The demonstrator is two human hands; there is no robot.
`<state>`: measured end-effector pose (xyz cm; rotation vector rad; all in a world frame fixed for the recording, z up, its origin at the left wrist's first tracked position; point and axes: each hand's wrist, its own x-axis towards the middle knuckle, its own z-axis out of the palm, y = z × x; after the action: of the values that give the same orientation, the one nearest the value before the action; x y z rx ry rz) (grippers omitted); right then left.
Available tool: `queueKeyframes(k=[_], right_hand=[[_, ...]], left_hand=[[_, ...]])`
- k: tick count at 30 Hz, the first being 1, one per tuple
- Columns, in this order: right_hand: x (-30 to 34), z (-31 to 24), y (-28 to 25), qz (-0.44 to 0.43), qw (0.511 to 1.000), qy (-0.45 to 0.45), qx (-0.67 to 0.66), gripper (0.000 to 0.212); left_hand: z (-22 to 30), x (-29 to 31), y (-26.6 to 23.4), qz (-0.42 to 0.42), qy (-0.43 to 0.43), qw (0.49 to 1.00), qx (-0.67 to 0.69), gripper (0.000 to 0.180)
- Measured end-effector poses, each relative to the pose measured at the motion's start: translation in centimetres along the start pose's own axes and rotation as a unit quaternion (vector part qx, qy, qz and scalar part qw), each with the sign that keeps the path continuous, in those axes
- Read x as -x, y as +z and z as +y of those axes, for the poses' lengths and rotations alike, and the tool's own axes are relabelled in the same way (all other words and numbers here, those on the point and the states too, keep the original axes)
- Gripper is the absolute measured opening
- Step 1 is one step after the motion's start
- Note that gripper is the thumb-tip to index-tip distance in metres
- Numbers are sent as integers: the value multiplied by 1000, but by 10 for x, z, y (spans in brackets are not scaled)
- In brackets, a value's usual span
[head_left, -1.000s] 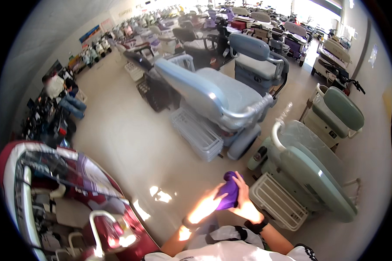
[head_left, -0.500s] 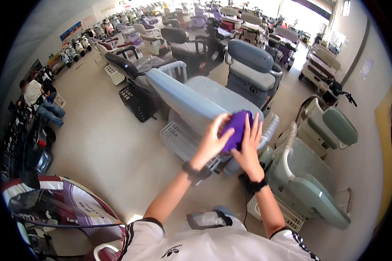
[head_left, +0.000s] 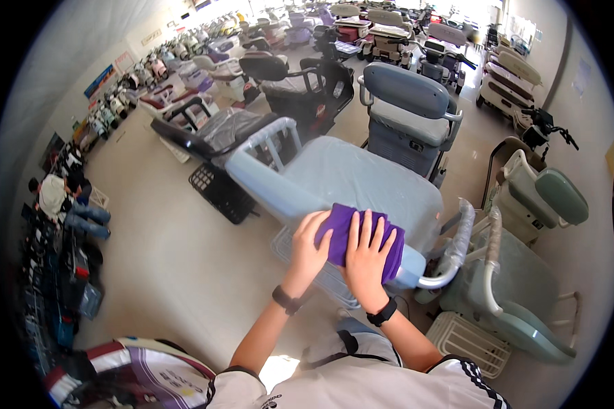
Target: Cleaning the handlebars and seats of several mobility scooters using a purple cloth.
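A folded purple cloth (head_left: 336,230) lies against the right end of a light blue seat backrest (head_left: 269,183). My left hand (head_left: 310,247) grips the cloth's left edge, with the thumb along its face and the fingers curled over the top. On the middle of the cloth my right hand (head_left: 367,255) rests flat, its fingers stretched and spread. The blue seat cushion (head_left: 361,174) under a clear plastic film lies just beyond the backrest. A plastic-wrapped armrest (head_left: 462,235) rises to the right of the cloth.
A green seat (head_left: 518,286) with a white rack (head_left: 467,341) is close on my right. Another blue seat (head_left: 406,92) stands ahead, a black basket (head_left: 222,191) to the left. A burgundy and white vehicle (head_left: 147,371) sits at lower left. A person (head_left: 61,198) is farther left.
Both hands have come down with the purple cloth onto the backrest. The cloth has spread flatter, and the right hand now lies across it. My view has shifted slightly.
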<state>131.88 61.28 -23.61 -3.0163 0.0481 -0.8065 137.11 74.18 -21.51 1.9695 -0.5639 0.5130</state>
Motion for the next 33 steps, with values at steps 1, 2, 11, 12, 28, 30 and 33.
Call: queueKeyframes(k=[1, 2, 11, 12, 28, 30, 33], right_hand=[[-11, -8, 4, -40, 999, 6, 27, 67], [-25, -14, 9, 7, 1000, 14, 18, 67], [-70, -80, 37, -23, 996, 11, 90, 68], [-72, -88, 39, -31, 995, 19, 95, 68], [-255, -291, 157, -35, 992, -22, 117, 62], [-279, -309, 168, -46, 990, -26, 132, 59], [-287, -317, 173, -59, 990, -9, 130, 58]], left_hand=[[-6, -9, -4, -10, 9, 1000, -4, 36], [-12, -18, -9, -7, 24, 999, -19, 37], [-74, -59, -64, -47, 10, 999, -2, 46], [-80, -61, -70, -55, -5, 998, -3, 42], [-312, -184, -218, -58, 5, 998, -11, 33], [-337, -199, -230, -79, -31, 996, -40, 36], [-349, -210, -236, -101, 114, 974, -168, 36]])
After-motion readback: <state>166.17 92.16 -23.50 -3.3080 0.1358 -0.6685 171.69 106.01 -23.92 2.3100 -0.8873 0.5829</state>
